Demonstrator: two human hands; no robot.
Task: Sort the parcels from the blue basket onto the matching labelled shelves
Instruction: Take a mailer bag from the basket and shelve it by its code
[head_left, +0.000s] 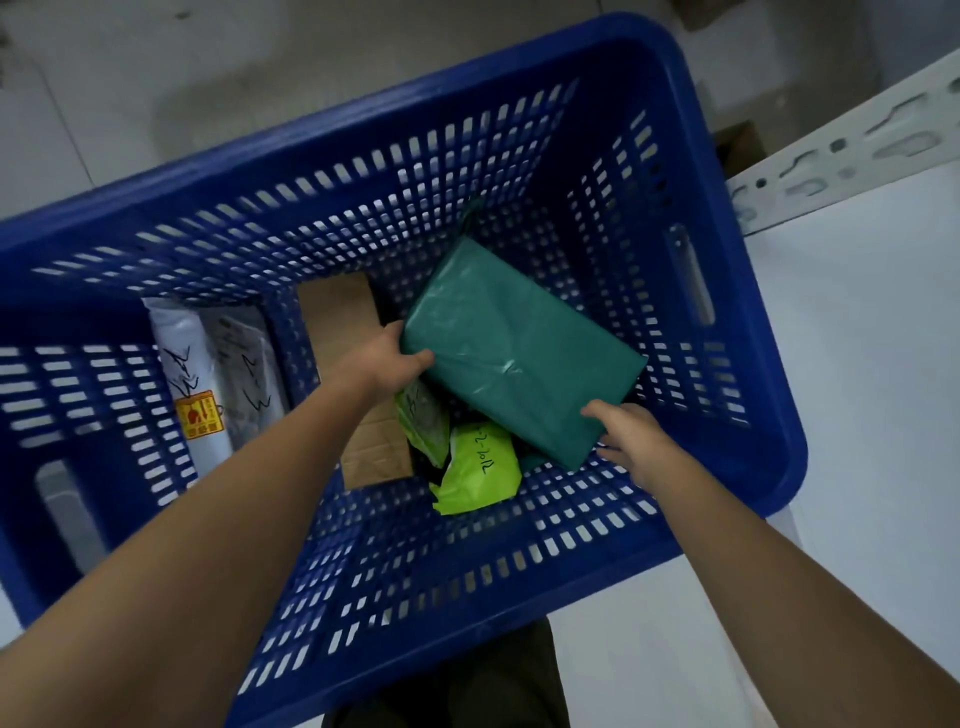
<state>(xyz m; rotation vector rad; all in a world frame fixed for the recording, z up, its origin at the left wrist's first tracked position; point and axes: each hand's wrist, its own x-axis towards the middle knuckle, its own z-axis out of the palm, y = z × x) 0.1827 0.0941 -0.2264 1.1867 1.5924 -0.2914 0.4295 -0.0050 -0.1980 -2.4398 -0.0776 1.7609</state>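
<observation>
A: Which parts grasp the parcel?
B: Both hands. The left hand (387, 358) grips the near-left corner of the dark green parcel (519, 345), thumb lying on its top face and the fingers hidden beneath. The right hand (631, 439) holds the near-right corner, its fingers curled over the edge.

A: How does the parcel look?
B: A flat, rectangular packet in glossy dark green plastic film, lightly creased, with a pale glint along one fold. It sits tilted, the far end pointing toward the basket's far wall. No label is visible on the upturned face.

A: Where is it?
B: Inside the blue basket (363, 119), low down, above the other contents and toward the right wall.

A: What lies around it?
B: Just below the left hand, a lime-green mailer (480, 467) with handwritten dark digits, too small to read with certainty, and a second yellow-green pouch (423, 423) touching it. To the left, a brown cardboard box (343, 322) lies along the bottom. Further left, against the basket's wall, lie two white parcels (208, 364) with black scrawl, one carrying a yellow-and-red sticker (200, 414).

A: And outside the basket?
B: A white perforated shelf rail (852, 150) at the upper right, with a pale shelf surface (857, 364) below it.
</observation>
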